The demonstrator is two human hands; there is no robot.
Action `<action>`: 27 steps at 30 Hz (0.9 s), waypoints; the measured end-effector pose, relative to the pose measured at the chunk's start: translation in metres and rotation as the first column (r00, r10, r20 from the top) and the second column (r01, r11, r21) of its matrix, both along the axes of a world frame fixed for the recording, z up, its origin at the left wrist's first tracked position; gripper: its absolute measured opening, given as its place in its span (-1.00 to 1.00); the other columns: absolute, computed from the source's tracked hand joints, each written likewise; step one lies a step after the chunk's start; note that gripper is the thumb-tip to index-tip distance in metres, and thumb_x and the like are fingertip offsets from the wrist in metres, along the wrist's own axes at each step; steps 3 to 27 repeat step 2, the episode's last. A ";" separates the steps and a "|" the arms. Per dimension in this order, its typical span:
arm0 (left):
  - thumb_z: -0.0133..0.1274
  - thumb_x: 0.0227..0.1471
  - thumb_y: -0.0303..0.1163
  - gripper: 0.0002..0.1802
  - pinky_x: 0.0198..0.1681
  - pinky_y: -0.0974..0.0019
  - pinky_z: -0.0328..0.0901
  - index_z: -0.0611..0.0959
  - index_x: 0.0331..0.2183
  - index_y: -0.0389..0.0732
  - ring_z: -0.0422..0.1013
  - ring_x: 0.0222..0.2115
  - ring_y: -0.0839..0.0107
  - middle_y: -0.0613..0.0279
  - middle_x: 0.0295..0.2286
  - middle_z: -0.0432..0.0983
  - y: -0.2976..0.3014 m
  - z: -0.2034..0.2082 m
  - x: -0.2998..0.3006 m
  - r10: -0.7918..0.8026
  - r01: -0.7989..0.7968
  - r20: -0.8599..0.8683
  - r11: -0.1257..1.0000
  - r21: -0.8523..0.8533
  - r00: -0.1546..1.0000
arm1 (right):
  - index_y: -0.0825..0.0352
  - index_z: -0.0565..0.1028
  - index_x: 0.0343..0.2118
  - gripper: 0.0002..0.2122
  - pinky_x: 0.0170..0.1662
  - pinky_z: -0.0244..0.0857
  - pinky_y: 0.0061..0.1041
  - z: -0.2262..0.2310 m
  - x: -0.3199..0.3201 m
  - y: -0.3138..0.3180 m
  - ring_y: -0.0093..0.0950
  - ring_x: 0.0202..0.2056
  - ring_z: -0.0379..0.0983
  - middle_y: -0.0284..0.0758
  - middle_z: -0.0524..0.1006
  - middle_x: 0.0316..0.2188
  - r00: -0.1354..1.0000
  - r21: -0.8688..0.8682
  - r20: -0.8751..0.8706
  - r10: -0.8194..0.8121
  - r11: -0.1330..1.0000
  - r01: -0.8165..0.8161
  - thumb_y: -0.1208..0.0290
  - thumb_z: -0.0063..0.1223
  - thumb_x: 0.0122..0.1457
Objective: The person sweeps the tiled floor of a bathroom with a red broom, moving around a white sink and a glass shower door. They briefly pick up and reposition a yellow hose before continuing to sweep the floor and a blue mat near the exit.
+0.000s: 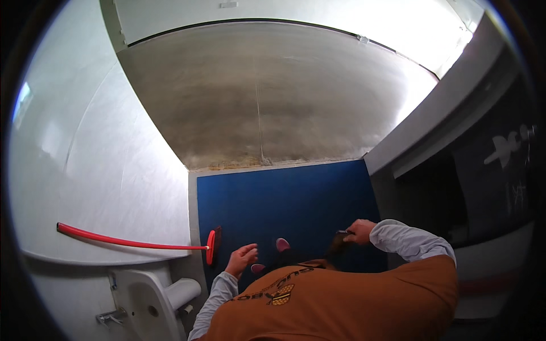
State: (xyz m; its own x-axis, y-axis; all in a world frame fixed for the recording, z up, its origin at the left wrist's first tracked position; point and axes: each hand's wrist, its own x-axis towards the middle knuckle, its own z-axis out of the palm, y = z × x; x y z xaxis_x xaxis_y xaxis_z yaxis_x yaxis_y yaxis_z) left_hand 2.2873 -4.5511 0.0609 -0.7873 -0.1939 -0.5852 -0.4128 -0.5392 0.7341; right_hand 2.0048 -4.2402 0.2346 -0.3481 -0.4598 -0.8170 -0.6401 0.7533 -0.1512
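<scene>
My left hand point(243, 258) is held over the blue floor covering point(284, 193), fingers curled in, with nothing visible in them. To the right, my right hand point(360, 230) grips the dark end of a small tool point(339, 244) with a brownish lower part, perhaps a brush; its dim outline hides the exact kind. Beside my left hand, a red broom-like tool point(211, 247) has its head low by the left wall. Its long red handle point(131, 243) leans away along that wall. My shoes point(282, 244) show pink between the hands.
A white washbasin point(145, 301) with a metal tap point(112, 316) is fixed at the lower left. Ahead stands a stained grey wall point(256, 96) with a vertical seam. A dark recess point(435, 193) and a dark hanging sheet point(495, 170) with pale marks lie along the right side.
</scene>
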 end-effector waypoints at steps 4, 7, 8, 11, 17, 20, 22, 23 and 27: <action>0.11 0.06 -0.24 -0.57 -0.27 0.48 0.36 0.51 -0.04 -0.18 0.43 -0.38 0.55 0.33 -0.35 0.51 0.015 0.023 -0.020 -0.120 0.124 -0.029 0.972 0.199 0.992 | 0.28 0.54 -0.20 -0.58 -0.18 0.34 -0.30 -0.007 0.002 0.004 -0.32 -0.25 0.52 -0.15 0.56 -0.34 0.997 -0.120 -0.069 -0.023 0.993 0.015 -0.02 -0.10 0.18; 0.11 0.06 -0.24 -0.57 -0.27 0.48 0.36 0.51 -0.04 -0.18 0.43 -0.38 0.55 0.33 -0.35 0.51 0.015 0.023 -0.020 -0.120 0.124 -0.029 0.972 0.199 0.992 | 0.28 0.54 -0.20 -0.58 -0.18 0.34 -0.30 -0.007 0.002 0.004 -0.32 -0.25 0.52 -0.15 0.56 -0.34 0.997 -0.120 -0.069 -0.023 0.993 0.015 -0.02 -0.10 0.18; 0.11 0.06 -0.24 -0.57 -0.27 0.48 0.36 0.51 -0.04 -0.18 0.43 -0.38 0.55 0.33 -0.35 0.51 0.015 0.023 -0.020 -0.120 0.124 -0.029 0.972 0.199 0.992 | 0.28 0.54 -0.20 -0.58 -0.18 0.34 -0.30 -0.007 0.002 0.004 -0.32 -0.25 0.52 -0.15 0.56 -0.34 0.997 -0.120 -0.069 -0.023 0.993 0.015 -0.02 -0.10 0.18; 0.11 0.06 -0.24 -0.57 -0.27 0.48 0.36 0.51 -0.04 -0.18 0.43 -0.38 0.55 0.33 -0.35 0.51 0.015 0.023 -0.020 -0.120 0.124 -0.029 0.972 0.199 0.992 | 0.28 0.54 -0.20 -0.58 -0.18 0.34 -0.30 -0.007 0.002 0.004 -0.32 -0.25 0.52 -0.15 0.56 -0.34 0.997 -0.120 -0.069 -0.023 0.993 0.015 -0.02 -0.10 0.18; 0.11 0.06 -0.24 -0.57 -0.27 0.48 0.36 0.51 -0.04 -0.18 0.43 -0.38 0.55 0.33 -0.35 0.51 0.015 0.023 -0.020 -0.120 0.124 -0.029 0.972 0.199 0.992 | 0.28 0.54 -0.20 -0.58 -0.18 0.34 -0.30 -0.007 0.002 0.004 -0.32 -0.25 0.52 -0.15 0.56 -0.34 0.997 -0.120 -0.069 -0.023 0.993 0.015 -0.02 -0.10 0.18; 0.11 0.06 -0.24 -0.57 -0.27 0.48 0.36 0.51 -0.04 -0.18 0.43 -0.38 0.55 0.33 -0.35 0.51 0.015 0.023 -0.020 -0.120 0.124 -0.029 0.972 0.199 0.992 | 0.28 0.54 -0.20 -0.58 -0.18 0.34 -0.30 -0.007 0.002 0.004 -0.32 -0.25 0.52 -0.15 0.56 -0.34 0.997 -0.120 -0.069 -0.023 0.993 0.015 -0.02 -0.10 0.18; 0.11 0.06 -0.24 -0.57 -0.27 0.48 0.36 0.51 -0.04 -0.18 0.43 -0.38 0.55 0.33 -0.35 0.51 0.015 0.023 -0.020 -0.120 0.124 -0.029 0.972 0.199 0.992 | 0.28 0.54 -0.20 -0.58 -0.18 0.34 -0.30 -0.007 0.002 0.004 -0.32 -0.25 0.52 -0.15 0.56 -0.34 0.997 -0.120 -0.069 -0.023 0.993 0.015 -0.02 -0.10 0.18; 0.11 0.06 -0.24 -0.57 -0.27 0.48 0.36 0.51 -0.04 -0.18 0.43 -0.38 0.55 0.33 -0.35 0.51 0.015 0.023 -0.020 -0.120 0.124 -0.029 0.972 0.199 0.992 | 0.28 0.54 -0.20 -0.58 -0.18 0.34 -0.30 -0.007 0.002 0.004 -0.32 -0.25 0.52 -0.15 0.56 -0.34 0.997 -0.120 -0.069 -0.023 0.993 0.015 -0.02 -0.10 0.18; 0.11 0.06 -0.24 -0.57 -0.27 0.48 0.36 0.51 -0.04 -0.18 0.43 -0.38 0.55 0.33 -0.35 0.51 0.015 0.023 -0.020 -0.120 0.124 -0.029 0.972 0.199 0.992 | 0.28 0.54 -0.20 -0.58 -0.18 0.34 -0.30 -0.007 0.002 0.004 -0.32 -0.25 0.52 -0.15 0.56 -0.34 0.997 -0.120 -0.069 -0.023 0.993 0.015 -0.02 -0.10 0.18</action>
